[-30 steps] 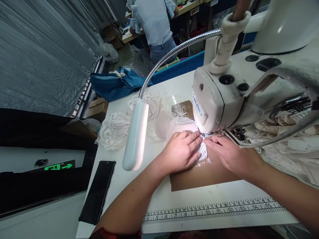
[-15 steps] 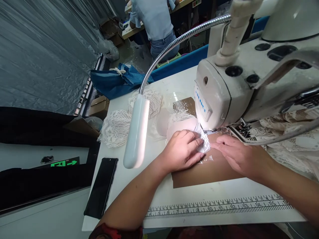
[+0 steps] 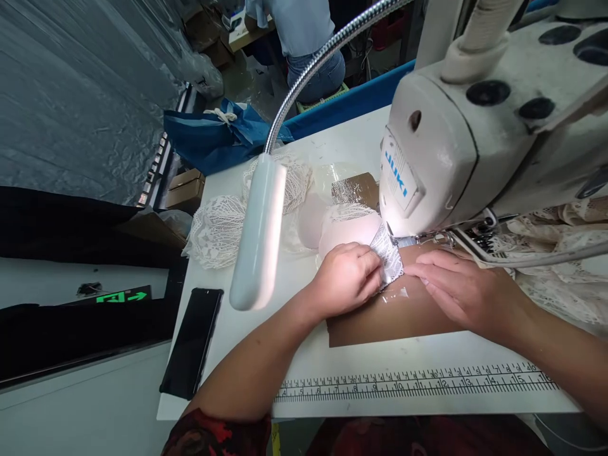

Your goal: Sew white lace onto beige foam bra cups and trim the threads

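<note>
On a white table [image 3: 306, 361] printed with a ruler scale [image 3: 408, 384] along its near edge, a brown sheet [image 3: 370, 326] lies beneath the head of a sewing machine [image 3: 427, 158]. A lamp [image 3: 256, 234] hangs from a bent metal neck over the left half, where a dark phone [image 3: 192, 342] lies and pale lace pieces [image 3: 218, 231] spread farther back. Blue cloth [image 3: 209, 139] borders the far side; beyond it a person [image 3: 304, 28] in a light blue top sits at another table, and grey sheeting [image 3: 85, 95] covers the left side of the room.

The small white patterned fabric [image 3: 389, 253] sits over the brown sheet, just left of the needle area. Its visible long axis runs from beside the machine head toward the wearer, slanting slightly right; its left part is hidden.

The left hand [image 3: 351, 278] curls its fingers onto the fabric's left side; whether it pinches or presses, I cannot tell. The right hand [image 3: 460, 288] puts an extended fingertip to the right corner; any grip there is unclear.
</note>
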{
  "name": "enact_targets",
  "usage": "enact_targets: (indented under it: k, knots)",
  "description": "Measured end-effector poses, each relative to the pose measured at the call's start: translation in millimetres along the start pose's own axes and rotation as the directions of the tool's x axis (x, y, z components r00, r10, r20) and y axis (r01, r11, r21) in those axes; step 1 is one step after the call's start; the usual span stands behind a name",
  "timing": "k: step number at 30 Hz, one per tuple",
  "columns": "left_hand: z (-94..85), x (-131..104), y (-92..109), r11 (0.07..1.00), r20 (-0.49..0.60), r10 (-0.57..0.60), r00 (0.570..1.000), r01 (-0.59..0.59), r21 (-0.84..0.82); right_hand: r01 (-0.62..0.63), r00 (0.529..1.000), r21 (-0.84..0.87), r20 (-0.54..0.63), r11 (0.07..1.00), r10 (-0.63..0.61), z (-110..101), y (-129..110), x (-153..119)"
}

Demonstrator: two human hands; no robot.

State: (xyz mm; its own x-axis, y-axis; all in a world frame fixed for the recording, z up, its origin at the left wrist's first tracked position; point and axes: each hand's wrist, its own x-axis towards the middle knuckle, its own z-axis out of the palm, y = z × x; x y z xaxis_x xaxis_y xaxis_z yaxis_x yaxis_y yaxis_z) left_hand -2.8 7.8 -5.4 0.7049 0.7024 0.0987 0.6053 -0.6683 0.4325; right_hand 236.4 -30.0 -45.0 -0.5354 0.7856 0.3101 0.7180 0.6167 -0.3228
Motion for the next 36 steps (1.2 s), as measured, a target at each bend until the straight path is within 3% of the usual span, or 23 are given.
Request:
enact_targets:
  k: [5,8,17,25,31,36]
  knots:
    - [-1.0,1,-2,0.989,-0.015,-0.048,0.999,0.045,-0.139,0.150,0.983,-0.046,0.115,0.988,-0.144,-9,-9,8]
    - [-1.1,-2,-4,0.986,-0.011,-0.015,1.000,0.013,-0.168,0.182,0.975,-0.070,0.139,0.981,-0.171,-13,-12,10]
    - [9.3,-10,-8,0.976,-0.038,0.190,0.981,-0.185,0.119,0.215,0.973,-0.059,0.097,0.975,-0.209,-21,-16,12]
    - [9.4,-7,-5,0.956,-0.009,0.214,0.977,-0.208,0.209,0.212,0.974,0.004,0.087,0.977,-0.211,-17,-11,8]
    - [9.5,-6,-4,0.951,0.013,0.213,0.977,-0.210,0.225,0.156,0.985,-0.026,-0.076,0.987,-0.158,-10,-5,2]
    - [9.1,-7,-4,0.962,-0.006,0.195,0.981,-0.190,0.196,0.150,0.987,-0.122,0.067,0.981,-0.143,-11,-8,5]
